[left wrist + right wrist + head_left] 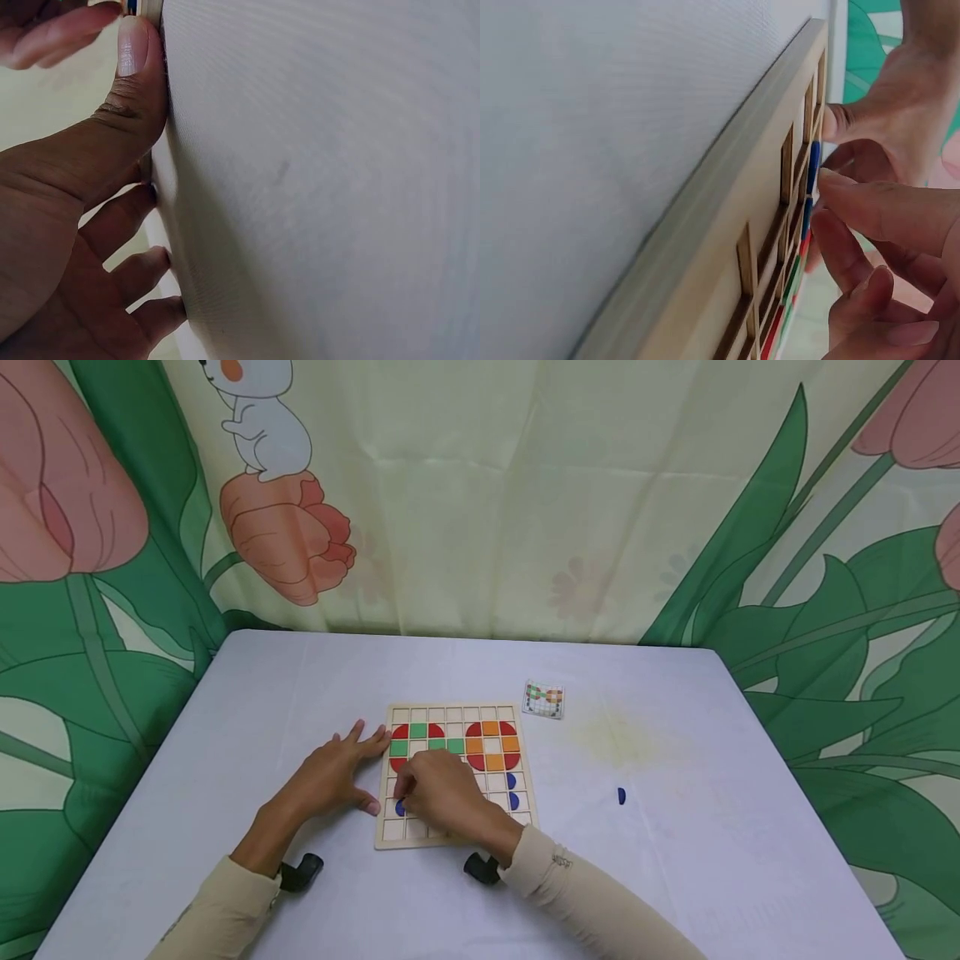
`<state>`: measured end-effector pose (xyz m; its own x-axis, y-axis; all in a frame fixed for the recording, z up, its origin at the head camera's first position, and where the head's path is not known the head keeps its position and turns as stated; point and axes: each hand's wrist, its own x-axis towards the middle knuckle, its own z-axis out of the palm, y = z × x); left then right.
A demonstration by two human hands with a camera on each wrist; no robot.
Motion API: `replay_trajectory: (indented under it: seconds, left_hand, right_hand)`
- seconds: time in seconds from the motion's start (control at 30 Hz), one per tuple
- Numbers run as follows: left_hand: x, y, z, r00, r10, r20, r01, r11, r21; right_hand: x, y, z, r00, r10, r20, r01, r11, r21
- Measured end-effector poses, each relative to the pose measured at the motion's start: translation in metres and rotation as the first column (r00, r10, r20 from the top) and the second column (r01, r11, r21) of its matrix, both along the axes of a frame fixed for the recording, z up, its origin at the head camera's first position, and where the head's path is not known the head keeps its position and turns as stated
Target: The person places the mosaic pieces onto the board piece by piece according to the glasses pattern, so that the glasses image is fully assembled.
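A wooden grid board [456, 714] lies on the table, its cells partly filled with red, green and orange pieces. My left hand [333, 777] is spread along the board's left side, thumb [142, 82] against the edge. My right hand [442, 785] reaches over the lower left cells. In the right wrist view its thumb and forefinger are close to two blue half-round pieces [814, 166] seated in the board; no piece shows between those fingertips. One blue piece [400, 808] peeks out beside this hand in the head view. Two more blue pieces [512, 782] sit at the board's right.
To the right on the table lies a loose blue half-round piece [621, 796]. A small pattern card [543, 699] is just beyond the board's upper right corner. Dark wrist devices [482, 868] hang under both wrists. Behind the white-covered table [675, 710] stands a printed curtain [480, 527].
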<state>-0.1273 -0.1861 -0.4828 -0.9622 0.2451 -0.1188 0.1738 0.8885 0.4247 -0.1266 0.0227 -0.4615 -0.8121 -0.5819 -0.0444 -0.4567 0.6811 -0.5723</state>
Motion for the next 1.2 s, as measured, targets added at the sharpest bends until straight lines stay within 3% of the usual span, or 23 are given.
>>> replay_trajectory:
  seconds: [0.33,0.67,1.2]
  left_hand:
    - [0.002,0.002,0.002,1.000,0.013,0.011,-0.013,1.000,-0.013]
    - [0.002,0.002,0.000,1.000,0.019,0.007,-0.019,1.000,-0.009]
    - [0.002,0.004,0.001,1.000,0.021,0.008,-0.021,1.000,-0.013]
  right_hand:
    - [0.001,0.037,0.011,0.989,-0.129,0.065,0.133,0.990,-0.053]
    - [-0.006,0.090,0.014,0.978,-0.209,0.029,0.210,0.974,-0.079]
    - [-0.013,0.165,0.018,0.913,-0.402,0.062,0.404,0.915,-0.017]
